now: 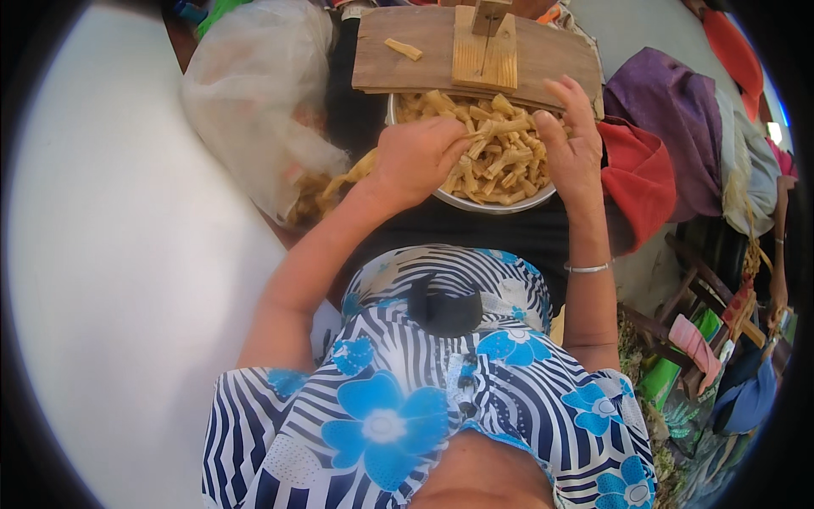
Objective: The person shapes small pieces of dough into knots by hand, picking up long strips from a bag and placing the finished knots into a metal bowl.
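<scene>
A metal bowl (475, 204) rests at my lap, heaped with pale tan, dried-looking stick pieces (500, 157). My left hand (420, 155) is closed over the bowl's left side, its fingertips on one of the pieces. My right hand (566, 144) is at the bowl's right side with fingers apart and raised, nothing visible in them. A wooden board (402, 72) lies across the far side of the bowl, carrying one loose piece (403, 48) and a lighter wooden block with an upright post (484, 59), where a thin dark upright part shows.
A translucent plastic bag (254, 110) with tan pieces sits left, beside a large pale surface (110, 254). Red cloth (640, 182) and purple cloth (661, 127) lie right. Stools (699, 297) and mixed cloths stand at lower right.
</scene>
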{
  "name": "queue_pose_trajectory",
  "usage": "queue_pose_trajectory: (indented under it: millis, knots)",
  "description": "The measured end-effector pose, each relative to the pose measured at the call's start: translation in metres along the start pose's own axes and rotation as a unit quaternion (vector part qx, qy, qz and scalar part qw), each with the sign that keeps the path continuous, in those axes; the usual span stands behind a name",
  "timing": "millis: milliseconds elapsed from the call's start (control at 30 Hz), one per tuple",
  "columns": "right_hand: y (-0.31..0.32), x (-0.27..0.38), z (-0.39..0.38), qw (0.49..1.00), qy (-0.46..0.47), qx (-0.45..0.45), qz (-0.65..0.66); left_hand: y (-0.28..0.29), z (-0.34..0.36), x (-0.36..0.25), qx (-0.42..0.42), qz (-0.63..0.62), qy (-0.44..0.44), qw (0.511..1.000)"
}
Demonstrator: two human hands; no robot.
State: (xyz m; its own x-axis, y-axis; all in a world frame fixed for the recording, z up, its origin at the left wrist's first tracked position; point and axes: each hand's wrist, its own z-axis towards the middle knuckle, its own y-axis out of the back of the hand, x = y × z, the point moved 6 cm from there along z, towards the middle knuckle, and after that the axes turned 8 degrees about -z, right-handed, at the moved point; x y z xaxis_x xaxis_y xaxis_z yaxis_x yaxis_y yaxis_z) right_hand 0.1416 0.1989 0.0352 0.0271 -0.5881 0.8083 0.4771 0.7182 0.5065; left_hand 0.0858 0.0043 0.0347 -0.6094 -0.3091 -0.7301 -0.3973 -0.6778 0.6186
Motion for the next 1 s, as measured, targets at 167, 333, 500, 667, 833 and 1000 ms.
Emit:
queue_pose_trajectory:
  millis: [167,333,500,667,833,1000]
  knots:
    - [-0.027,0.009,0.017,0.939,-0.088,0.313,0.108,-0.008,0.026,0.009,0.16,-0.216,0.162,0.95]
    - [-0.027,-0.013,0.035,0.945,-0.125,0.232,0.192,0.004,0.052,0.035,0.163,-0.287,0.221,0.918]
    - [-0.041,-0.026,0.06,0.979,-0.129,0.114,0.109,0.004,0.084,0.072,0.079,-0.309,0.224,0.921]
    - [-0.051,-0.048,0.075,0.997,-0.049,0.064,-0.013,-0.005,0.099,0.086,0.013,-0.221,0.191,0.956]
    - [-0.047,-0.028,0.064,0.952,0.112,0.026,-0.283,-0.001,0.103,0.102,-0.019,0.016,0.157,0.987]
    - [-0.021,0.04,0.038,0.93,0.255,-0.116,-0.239,-0.007,0.072,0.051,0.008,-0.144,0.169,0.975]
